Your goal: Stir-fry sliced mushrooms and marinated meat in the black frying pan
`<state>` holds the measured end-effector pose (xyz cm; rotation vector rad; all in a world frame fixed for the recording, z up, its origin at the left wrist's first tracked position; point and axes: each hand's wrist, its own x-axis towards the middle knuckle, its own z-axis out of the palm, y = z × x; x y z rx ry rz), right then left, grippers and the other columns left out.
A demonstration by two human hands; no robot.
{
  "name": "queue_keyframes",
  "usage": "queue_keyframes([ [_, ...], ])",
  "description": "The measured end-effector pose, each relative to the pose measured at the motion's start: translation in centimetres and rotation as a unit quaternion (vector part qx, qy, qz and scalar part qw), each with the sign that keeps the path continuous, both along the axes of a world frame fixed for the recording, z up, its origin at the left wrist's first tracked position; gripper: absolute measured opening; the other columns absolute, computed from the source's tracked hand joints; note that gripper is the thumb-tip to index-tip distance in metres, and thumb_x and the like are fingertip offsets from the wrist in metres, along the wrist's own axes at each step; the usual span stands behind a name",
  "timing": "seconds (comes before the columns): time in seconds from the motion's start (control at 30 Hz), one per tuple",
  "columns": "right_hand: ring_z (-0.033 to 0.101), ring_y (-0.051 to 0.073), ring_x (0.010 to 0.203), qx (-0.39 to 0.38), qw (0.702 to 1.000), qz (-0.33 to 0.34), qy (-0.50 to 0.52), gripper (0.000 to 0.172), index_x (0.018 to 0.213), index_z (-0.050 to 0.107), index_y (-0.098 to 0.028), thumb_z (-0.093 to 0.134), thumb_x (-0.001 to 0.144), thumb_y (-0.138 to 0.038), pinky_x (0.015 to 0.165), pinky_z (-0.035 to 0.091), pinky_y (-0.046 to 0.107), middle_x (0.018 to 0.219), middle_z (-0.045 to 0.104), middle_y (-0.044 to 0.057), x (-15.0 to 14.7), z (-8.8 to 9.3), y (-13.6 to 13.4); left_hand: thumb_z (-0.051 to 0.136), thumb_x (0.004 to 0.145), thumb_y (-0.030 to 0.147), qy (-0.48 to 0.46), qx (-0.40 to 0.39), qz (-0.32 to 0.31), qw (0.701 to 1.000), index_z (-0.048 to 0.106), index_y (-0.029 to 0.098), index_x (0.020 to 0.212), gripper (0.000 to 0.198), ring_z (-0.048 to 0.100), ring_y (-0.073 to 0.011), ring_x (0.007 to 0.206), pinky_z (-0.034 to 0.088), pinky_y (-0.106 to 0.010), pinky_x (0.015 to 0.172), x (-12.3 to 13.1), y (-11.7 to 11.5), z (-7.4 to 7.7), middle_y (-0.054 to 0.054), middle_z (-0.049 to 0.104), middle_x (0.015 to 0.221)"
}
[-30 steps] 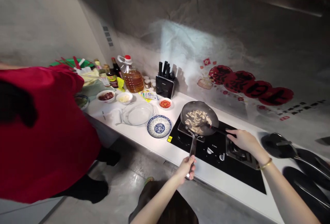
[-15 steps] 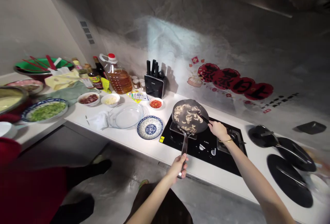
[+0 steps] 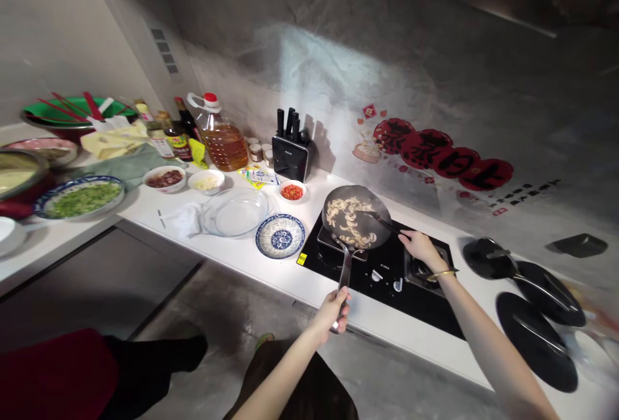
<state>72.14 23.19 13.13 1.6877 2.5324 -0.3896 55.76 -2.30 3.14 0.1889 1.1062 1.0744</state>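
Observation:
My left hand (image 3: 333, 311) is wrapped round the metal handle of a dark frying pan (image 3: 333, 195), which rests over the left burner of the black gas hob (image 3: 358, 291). Pale sliced pieces, perhaps mushrooms (image 3: 355, 219), lie spread across the pan. From the right, my right hand (image 3: 420, 247) grips the dark handle of a spatula (image 3: 384, 220); its head is down among the slices. A gold bangle (image 3: 441, 274) circles my right wrist. Left of the hob sits a blue-and-white plate (image 3: 280, 237), with a small bowl of chopped red chilli (image 3: 292, 192) behind it.
A glass dish (image 3: 236, 215), a bowl of minced garlic (image 3: 206, 182), a bowl of dark meat (image 3: 165, 179) and a plate of chopped greens (image 3: 82, 200) stand leftward. Behind are an oil jug (image 3: 222, 139) and knife block (image 3: 293, 157). Pan lids (image 3: 536, 341) lie right. Another person's red garment (image 3: 58, 375) shows lower left.
My right hand has drawn back a little to the right with the spatula, and the slices have shifted in the pan. The other person at the left has moved lower in view.

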Motion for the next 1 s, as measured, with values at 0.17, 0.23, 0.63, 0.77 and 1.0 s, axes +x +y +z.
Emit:
queue_keyframes([
  [0.17,0.06,0.019,0.11,-0.028,0.998,0.042,0.05,0.04,0.122,0.061,-0.022,0.046,0.088,-0.036,0.092,0.044,0.025,0.117,0.065,0.003,-3.9,-1.5,-1.0,0.055,0.069,0.069,-0.003,-0.003,-0.004,1.0,0.046,0.02,0.085,0.053,0.033,-0.004,0.031,0.022,-0.019,0.033,0.0,0.0,0.0,0.01,0.042,0.054],
  [0.23,0.065,0.021,0.099,-0.03,0.997,0.071,0.017,0.039,0.121,0.062,-0.027,0.048,0.087,-0.039,0.086,0.048,0.027,0.107,0.07,0.002,-3.2,0.1,-1.6,0.055,0.069,0.069,-0.006,0.0,-0.004,1.0,0.046,0.02,0.086,0.053,0.033,-0.0038,0.031,0.022,-0.019,0.033,0.0,0.0,0.0,0.009,0.042,0.054],
  [0.63,0.067,0.023,0.091,-0.098,0.988,0.089,-0.077,0.033,0.108,0.07,-0.026,0.053,0.081,-0.035,0.081,0.049,0.029,0.098,0.072,0.002,3.9,7.6,-1.2,0.055,0.071,0.067,-0.016,0.001,0.0,1.0,0.045,0.02,0.085,0.05,0.032,-0.0036,0.032,0.021,-0.019,0.033,0.0,0.0,0.3,0.009,0.042,0.054],
  [0.77,0.061,0.024,0.107,-0.023,0.997,0.054,-0.048,0.04,0.118,0.064,-0.018,0.045,0.088,-0.035,0.092,0.045,0.031,0.116,0.065,0.008,-0.1,3.2,-1.2,0.055,0.07,0.069,-0.011,-0.004,-0.001,1.0,0.045,0.02,0.085,0.052,0.032,-0.0038,0.031,0.023,-0.02,0.033,0.0,0.1,0.5,0.009,0.042,0.054],
  [1.0,0.061,0.023,0.108,0.02,1.0,0.022,-0.005,0.042,0.123,0.06,-0.018,0.04,0.091,-0.035,0.089,0.046,0.028,0.112,0.067,0.009,-6.2,-1.4,-1.0,0.056,0.069,0.07,-0.006,0.0,0.004,1.0,0.046,0.018,0.086,0.055,0.033,-0.0034,0.034,0.023,-0.02,0.035,-0.2,0.0,1.2,0.008,0.042,0.056],
])
